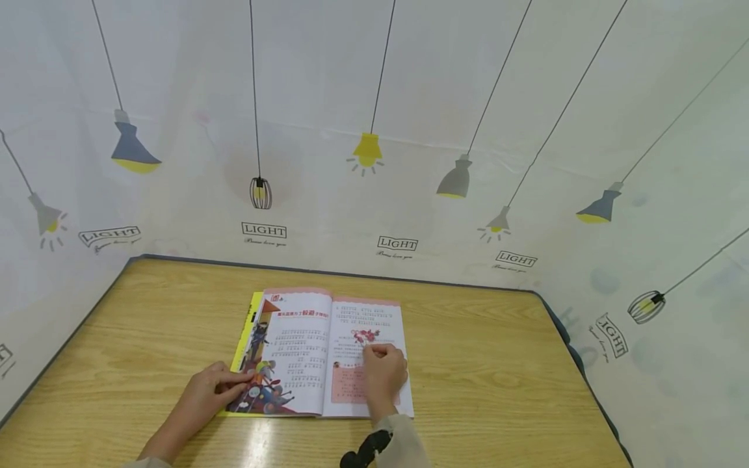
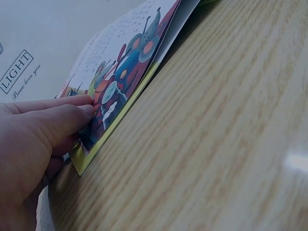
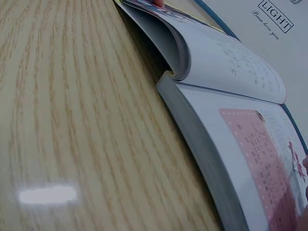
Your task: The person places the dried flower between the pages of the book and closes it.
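Observation:
An open illustrated book (image 1: 304, 383) lies on the wooden table, with a cartoon picture on its left page and a pink text box on its right page. My left hand (image 1: 209, 390) holds the book's left edge. In the left wrist view, the fingertips (image 2: 85, 109) lie on the picture while other fingers are tucked below the edge. Over the right page, my right hand (image 1: 386, 374) has its fingers curled beside a small red drawing, with nothing seen in it. The right wrist view catches only a sliver of that hand at its right edge.
The wooden table (image 1: 486, 364) extends around the book. A pale curtain (image 1: 328, 214) printed with lamps and the word LIGHT surrounds its back and sides. A dark band (image 3: 216, 19) runs along the table's border. Something black and coiled (image 1: 367, 450) sits at my right sleeve.

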The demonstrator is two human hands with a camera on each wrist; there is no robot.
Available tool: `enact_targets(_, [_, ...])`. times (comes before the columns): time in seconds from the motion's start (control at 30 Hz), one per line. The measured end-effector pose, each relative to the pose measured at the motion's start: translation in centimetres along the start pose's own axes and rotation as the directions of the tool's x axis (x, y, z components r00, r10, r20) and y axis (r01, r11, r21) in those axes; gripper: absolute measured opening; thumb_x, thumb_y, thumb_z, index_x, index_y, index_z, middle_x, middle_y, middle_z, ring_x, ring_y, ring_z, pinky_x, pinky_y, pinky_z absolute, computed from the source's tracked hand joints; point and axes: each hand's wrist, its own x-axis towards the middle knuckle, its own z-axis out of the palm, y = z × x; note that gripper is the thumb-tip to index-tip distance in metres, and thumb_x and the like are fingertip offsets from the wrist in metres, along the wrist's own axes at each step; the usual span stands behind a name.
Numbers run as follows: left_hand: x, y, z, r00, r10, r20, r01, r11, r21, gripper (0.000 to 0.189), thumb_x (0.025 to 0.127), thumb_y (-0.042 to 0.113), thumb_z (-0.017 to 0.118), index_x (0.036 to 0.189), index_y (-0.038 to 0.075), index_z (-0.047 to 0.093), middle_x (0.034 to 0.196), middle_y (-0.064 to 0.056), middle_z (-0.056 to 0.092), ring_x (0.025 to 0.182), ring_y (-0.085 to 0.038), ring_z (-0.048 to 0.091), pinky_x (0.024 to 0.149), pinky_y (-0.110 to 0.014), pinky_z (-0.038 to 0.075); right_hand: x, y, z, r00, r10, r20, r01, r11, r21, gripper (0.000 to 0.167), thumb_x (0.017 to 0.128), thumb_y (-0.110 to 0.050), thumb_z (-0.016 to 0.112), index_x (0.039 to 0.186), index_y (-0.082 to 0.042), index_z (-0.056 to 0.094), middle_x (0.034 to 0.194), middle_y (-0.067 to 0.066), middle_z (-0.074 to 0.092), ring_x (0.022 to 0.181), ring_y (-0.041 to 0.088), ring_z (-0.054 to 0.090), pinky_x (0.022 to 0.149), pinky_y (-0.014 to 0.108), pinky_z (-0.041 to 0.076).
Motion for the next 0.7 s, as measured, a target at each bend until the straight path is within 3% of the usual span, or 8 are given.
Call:
enact_targets(0.13, [0.0,-0.1,0.0,1.000,-0.015,0.004,0.015,1.000,0.002,0.020,0.075,0.007,0.074,0.095,0.011,0.074,0.066,0.007,0.041,0.057,-0.005,0.035,0.050,-0.021,0.034,1.0,-0.1,-0.6,0.997,0.035,0.062,-0.041,0.995,0.088,0.007,0.070,-0.015,0.072,0.068,-0.010,0.067,0.063,-0.002,0.054,0.059,0.016,0.049,0.058,0.033,0.038])
enact_targets(0.27, [-0.1,-0.2,0.0,1.000,-0.028,0.007,0.028,1.000,0.006,0.021,0.075,0.007,0.074,0.095,0.011,0.074,0.066,0.006,0.041,0.058,-0.005,0.035,0.051,-0.021,0.034,2.5,0.1,-1.6,0.982,0.076,0.173,-0.104,0.981,0.161,0.007,0.075,-0.012,0.071,0.076,-0.006,0.069,0.067,0.001,0.057,0.063,0.015,0.051,0.060,0.029,0.041])
enact_targets(0.37, [-0.1,-0.2,-0.1,0.999,-0.031,0.008,0.031,0.999,0.008,0.021,0.075,0.007,0.074,0.095,0.011,0.074,0.066,0.006,0.041,0.058,-0.006,0.035,0.051,-0.021,0.033,3.9,0.7,-2.3,0.965,0.058,0.256,-0.101,0.983,0.155,0.008,0.078,-0.010,0.070,0.081,-0.003,0.069,0.073,0.005,0.060,0.069,0.017,0.054,0.062,0.029,0.043])
enact_targets(0.53, [0.0,-0.2,-0.1,1.000,-0.016,0.009,0.016,1.000,0.010,0.021,0.075,0.007,0.074,0.096,0.011,0.074,0.065,0.007,0.041,0.057,-0.005,0.035,0.050,-0.021,0.034,6.6,2.0,-3.6,0.900,0.037,0.435,-0.087,0.992,0.096,0.014,0.081,-0.011,0.068,0.092,-0.002,0.069,0.086,0.008,0.061,0.079,0.019,0.053,0.066,0.028,0.044])
enact_targets(0.7, [0.0,-0.2,0.0,1.000,-0.002,0.010,0.002,1.000,0.002,0.022,0.075,0.008,0.074,0.096,0.012,0.074,0.066,0.007,0.041,0.057,-0.004,0.035,0.050,-0.021,0.034,9.6,2.9,-4.8,0.820,-0.063,0.569,0.030,0.997,0.066,0.020,0.080,-0.010,0.069,0.099,0.000,0.068,0.090,0.010,0.061,0.082,0.021,0.054,0.069,0.029,0.045])
